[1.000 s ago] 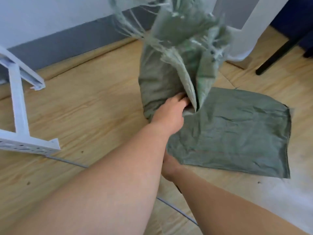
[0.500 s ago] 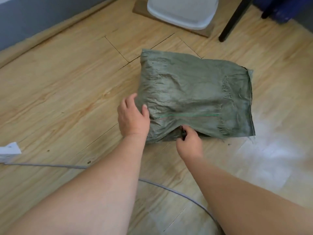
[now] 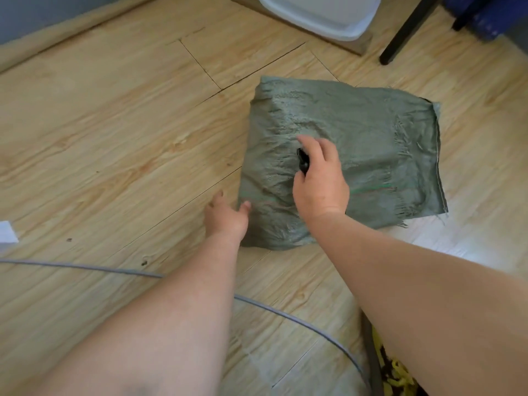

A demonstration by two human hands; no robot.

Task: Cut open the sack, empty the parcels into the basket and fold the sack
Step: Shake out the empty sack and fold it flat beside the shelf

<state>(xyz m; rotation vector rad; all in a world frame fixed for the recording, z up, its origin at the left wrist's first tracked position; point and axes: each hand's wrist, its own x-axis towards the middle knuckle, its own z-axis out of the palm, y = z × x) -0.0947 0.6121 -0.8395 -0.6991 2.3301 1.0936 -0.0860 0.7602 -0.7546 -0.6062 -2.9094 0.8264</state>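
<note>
On floor: folded sack [image 3: 357, 144] lies long axis left-right. Right hand [image 3: 320, 178] rests on it, pinching a black tool [image 3: 303, 162]; left hand [image 3: 227, 217], spread, touches its near-left edge.

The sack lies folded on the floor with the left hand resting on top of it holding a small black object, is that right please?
Not quite: the head view shows the right hand on top of the folded sack, holding the small black object; the left hand is at the sack's near-left edge.

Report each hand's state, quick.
Left hand: open, empty, fingers at the near-left edge of the folded sack.
Right hand: over the sack, holding a small black object; what it is cannot be told.
</note>
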